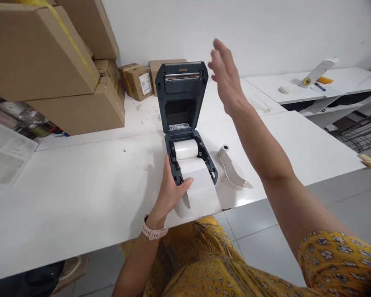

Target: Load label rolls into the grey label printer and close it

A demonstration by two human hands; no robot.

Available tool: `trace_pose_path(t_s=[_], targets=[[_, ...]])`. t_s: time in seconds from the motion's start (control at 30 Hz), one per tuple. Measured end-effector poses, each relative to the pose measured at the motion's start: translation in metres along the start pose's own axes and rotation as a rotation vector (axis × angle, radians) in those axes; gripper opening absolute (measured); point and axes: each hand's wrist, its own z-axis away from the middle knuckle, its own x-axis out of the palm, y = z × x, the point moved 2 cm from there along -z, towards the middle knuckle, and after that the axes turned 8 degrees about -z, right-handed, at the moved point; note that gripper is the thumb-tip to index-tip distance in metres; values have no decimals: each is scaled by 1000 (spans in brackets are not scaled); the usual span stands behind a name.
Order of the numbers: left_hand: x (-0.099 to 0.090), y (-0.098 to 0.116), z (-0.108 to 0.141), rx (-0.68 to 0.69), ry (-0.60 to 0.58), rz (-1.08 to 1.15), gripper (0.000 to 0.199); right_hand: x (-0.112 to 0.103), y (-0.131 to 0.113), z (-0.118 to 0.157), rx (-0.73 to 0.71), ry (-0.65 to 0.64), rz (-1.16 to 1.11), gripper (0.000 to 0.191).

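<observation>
A dark label printer (207, 163) stands on the white table with its lid (182, 99) raised. Inside it sits a white label roll (186, 149), and its paper strip (202, 189) runs out over the front toward the table edge. My left hand (172, 187) grips the printer's front left corner, its fingers along the side and its thumb lying on the strip. Up in the air, to the right of the lid, my right hand (225, 78) is open and empty, its fingers stretched out and slightly blurred; it appears apart from the lid.
Right of the printer lies a small paper roll (225, 149) with a curled loose tail. Large cardboard boxes (80, 103) are stacked at the left, and a small taped box (137, 81) stands behind. The table's front edge is close to my body. A second table (336, 82) holds small items.
</observation>
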Motion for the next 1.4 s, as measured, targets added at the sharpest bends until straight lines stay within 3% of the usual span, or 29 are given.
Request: trace_pose_path(t_s=[0.1,0.2,0.47,0.6,0.73,0.87,0.93,1.03,1.17,1.4], targets=[[0,2,9,-75,-50,94,108,17,8,-45,102,-96,-92,77],[-4,4,8,-59,-59,110,108,24,10,-46,72,-133,-105,82],[-3,4,4,-49,-77,125,110,13,-25,27,-130,-131,67,83],[7,1,19,-58,-19,119,115,8,-36,96,-185,-102,165,63],[10,1,43,-5,72,85,118,11,-22,182,-279,-128,219,45],[0,16,50,115,258,49,89,24,2,236,-343,-178,271,45],[-3,25,42,130,314,48,78,30,10,247,-370,-150,271,47],[2,31,27,45,310,119,80,35,17,253,-445,-61,229,49],[15,23,19,-20,246,260,86,41,24,258,-477,-35,178,51],[16,14,16,42,282,227,82,50,33,265,-458,98,115,49]])
